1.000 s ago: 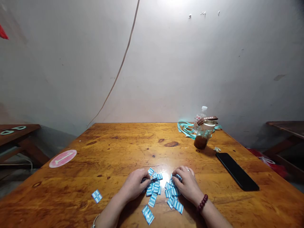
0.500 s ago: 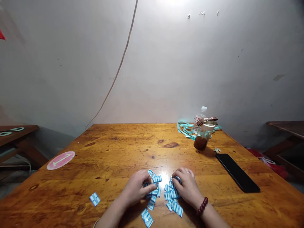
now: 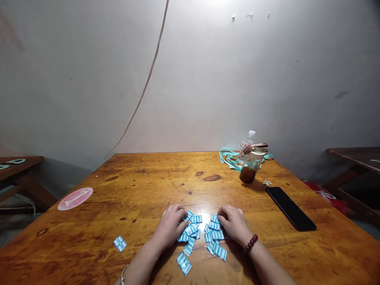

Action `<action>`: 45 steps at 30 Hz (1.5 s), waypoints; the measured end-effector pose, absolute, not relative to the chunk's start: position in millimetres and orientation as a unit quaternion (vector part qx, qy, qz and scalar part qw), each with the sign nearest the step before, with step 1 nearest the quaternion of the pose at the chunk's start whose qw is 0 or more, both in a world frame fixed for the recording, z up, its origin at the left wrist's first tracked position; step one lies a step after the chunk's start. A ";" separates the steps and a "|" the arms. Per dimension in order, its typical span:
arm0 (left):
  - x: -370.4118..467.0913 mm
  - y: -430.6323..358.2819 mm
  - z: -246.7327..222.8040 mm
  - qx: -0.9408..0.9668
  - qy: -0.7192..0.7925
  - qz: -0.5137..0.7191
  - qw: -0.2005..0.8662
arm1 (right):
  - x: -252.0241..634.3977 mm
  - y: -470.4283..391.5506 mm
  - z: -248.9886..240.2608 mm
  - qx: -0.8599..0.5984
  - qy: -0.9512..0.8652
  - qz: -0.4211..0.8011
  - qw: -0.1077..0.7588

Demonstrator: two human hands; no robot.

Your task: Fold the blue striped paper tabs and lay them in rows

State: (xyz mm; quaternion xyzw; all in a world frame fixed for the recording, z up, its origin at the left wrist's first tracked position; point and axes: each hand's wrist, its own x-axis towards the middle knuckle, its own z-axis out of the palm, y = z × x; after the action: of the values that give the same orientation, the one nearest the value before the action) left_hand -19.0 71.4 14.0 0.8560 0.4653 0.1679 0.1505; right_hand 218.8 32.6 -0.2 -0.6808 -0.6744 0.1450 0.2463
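Observation:
Small blue-and-white striped pieces, flat like cards or stickers, lie in two loose heaps on the wooden table. My left hand [image 3: 170, 226] curves around the outer side of the left heap [image 3: 191, 229], thumb and fingers apart, fingertips touching its edge. Beside the right heap [image 3: 216, 234] rests my right hand [image 3: 235, 225], loosely bent, its fingertips at the upper pieces. Neither hand visibly lifts a piece, though some fingertips are hidden. One striped piece [image 3: 184, 263] lies nearer me, and a lone piece [image 3: 119, 244] is off to the left.
On the wooden table [image 3: 154, 178], a black phone [image 3: 291, 208] lies right. Behind it stand a brown-strapped cup [image 3: 250, 168] with dark contents and a clear bottle [image 3: 251, 136], beside turquoise straps [image 3: 228, 157]. A pink round sticker [image 3: 75, 198] marks the left edge.
Both hands have drawn slightly outward from the heaps, uncovering more of the striped pieces. The left thumb has pulled back off the left heap. The whole view has shifted a little.

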 end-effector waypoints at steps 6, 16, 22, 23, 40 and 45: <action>-29.2 84.4 15.9 0.818 0.531 0.187 0.119 | 212.9 33.3 2.1 -0.656 -0.676 0.145 0.302; -28.4 70.2 27.7 0.859 0.451 0.102 0.220 | 212.5 33.2 -0.2 -0.637 -0.677 0.178 0.321; -27.8 72.1 26.8 0.848 0.435 0.095 0.288 | 216.0 33.3 3.8 -0.641 -0.669 0.207 0.315; -27.7 72.1 27.7 0.842 0.431 0.100 0.307 | 217.1 31.8 6.4 -0.637 -0.674 0.217 0.305; -9.4 58.6 34.5 0.863 0.367 0.178 0.299 | 212.3 26.3 13.7 -0.634 -0.719 0.159 0.236; -15.5 68.0 32.3 0.838 0.427 0.244 0.236 | 209.8 26.8 16.1 -0.604 -0.713 0.164 0.315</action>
State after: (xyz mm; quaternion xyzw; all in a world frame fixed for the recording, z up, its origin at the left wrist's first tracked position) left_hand -15.5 68.0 32.3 0.8382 0.4265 0.2442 0.2363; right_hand 209.8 26.8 16.1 -0.6041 -0.7135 0.1640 0.3148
